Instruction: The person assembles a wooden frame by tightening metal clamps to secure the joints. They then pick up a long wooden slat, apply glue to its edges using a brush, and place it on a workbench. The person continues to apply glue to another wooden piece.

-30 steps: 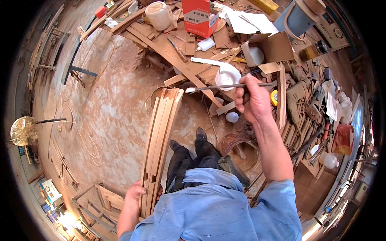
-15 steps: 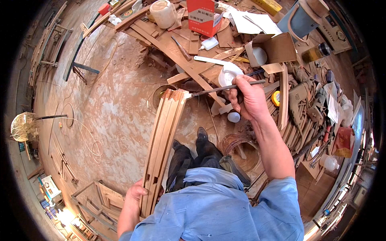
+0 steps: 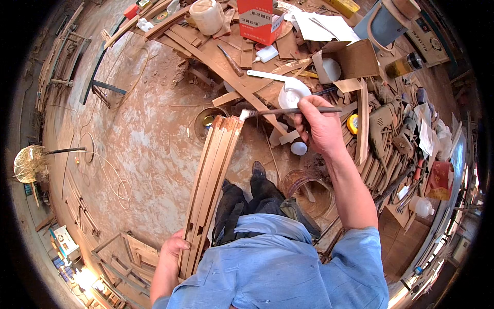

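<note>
While the R hand [image 3: 321, 123] pinches a thin brush [image 3: 278, 112] btwn thumb & fingers in the head view, our only cam, its white-loaded tip is right up at the corner of the grooved wooden bar [image 3: 213, 175], looks like touching! R hand's just nearside-right of our landmark, the white pot [image 3: 282, 96], long handle off to its left. Bar's top end sits left of the pot & a touch nearer the wearer; rest slopes down-left, well apart. Down there the L hand [image 3: 175, 246] is wrapped round the lower end, thumb on top, far fingers hidden. One piece or several pressed together? Can't tell.

Step in hand, I'd say: dabbing white paste, prob. glue, onto that end. Next move calls for a light wrist, a firm L grip & maybe a re-dip in the pot.

Labels now: red-and-white box [image 3: 256, 23] beyond the pot & a bit left has bold printed characters, upside down from here. Pale box w/ dial [image 3: 429, 46], far right beyond the pot, carries lettering too. Any other print's too small.
</note>
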`<state>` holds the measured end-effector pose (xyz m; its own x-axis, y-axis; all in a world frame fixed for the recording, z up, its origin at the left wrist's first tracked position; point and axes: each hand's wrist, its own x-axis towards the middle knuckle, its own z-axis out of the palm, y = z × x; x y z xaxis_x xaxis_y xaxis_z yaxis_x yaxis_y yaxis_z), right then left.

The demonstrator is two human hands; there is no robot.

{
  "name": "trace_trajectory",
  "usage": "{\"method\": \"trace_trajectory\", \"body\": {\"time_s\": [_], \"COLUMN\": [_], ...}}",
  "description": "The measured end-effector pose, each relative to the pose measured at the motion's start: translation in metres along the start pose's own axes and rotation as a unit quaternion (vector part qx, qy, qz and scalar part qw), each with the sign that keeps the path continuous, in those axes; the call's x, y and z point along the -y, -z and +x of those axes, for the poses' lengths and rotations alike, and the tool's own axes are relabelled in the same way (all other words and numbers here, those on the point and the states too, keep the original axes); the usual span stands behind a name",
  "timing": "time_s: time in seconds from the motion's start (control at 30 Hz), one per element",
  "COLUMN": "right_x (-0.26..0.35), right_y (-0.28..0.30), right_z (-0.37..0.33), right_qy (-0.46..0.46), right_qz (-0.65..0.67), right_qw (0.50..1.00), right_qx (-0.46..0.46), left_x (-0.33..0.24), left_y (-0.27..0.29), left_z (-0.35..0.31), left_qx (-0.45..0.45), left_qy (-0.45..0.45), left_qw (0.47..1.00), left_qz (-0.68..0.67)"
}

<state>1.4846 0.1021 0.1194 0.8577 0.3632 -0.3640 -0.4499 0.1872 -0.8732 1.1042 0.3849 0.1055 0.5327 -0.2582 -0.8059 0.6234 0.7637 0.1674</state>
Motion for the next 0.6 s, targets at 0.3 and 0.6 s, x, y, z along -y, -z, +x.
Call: {"method": "trace_trajectory", "body": {"time_s": [0.3, 0.6], "right_x": [-0.001, 0.003], "right_y": [-0.008, -0.016], "right_z": [-0.020, -0.031], "right_qy": [0.000, -0.038], "right_qz": [-0.065, -0.090], "right_qw": [0.998, 0.995], "right_qx": [0.025, 0.020], "left_x": [0.002, 0.003], "left_y": [0.002, 0.004], "left_z": [0.002, 0.004], "left_qx": [-0.012, -0.013], "left_qy": [0.002, -0.004], "left_qw": [1.000, 0.999], "left_qz": [0.024, 0.037]}}
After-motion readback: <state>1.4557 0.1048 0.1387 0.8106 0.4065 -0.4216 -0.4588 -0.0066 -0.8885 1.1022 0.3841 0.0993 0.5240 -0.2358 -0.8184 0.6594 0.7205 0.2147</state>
